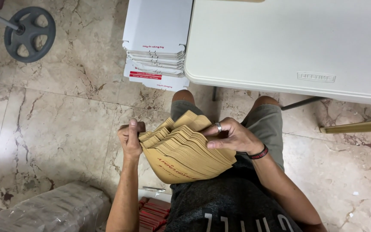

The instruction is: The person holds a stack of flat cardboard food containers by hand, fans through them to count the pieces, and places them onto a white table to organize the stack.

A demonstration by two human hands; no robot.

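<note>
Left hand (130, 136): grip closed on the paper bags' (185, 150) left edge.
Right hand (232, 136): fingers pinch their top right.

Fanned stack of brown paper bags (185, 150) gripped at nine o'clock by left hand (130, 136), at three by right hand (232, 136). Flat white boxes (157, 38) stacked at twelve, beside white desk (288, 43).

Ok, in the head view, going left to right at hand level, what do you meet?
left hand → stack of brown paper sleeves → right hand → dark wristband
</note>
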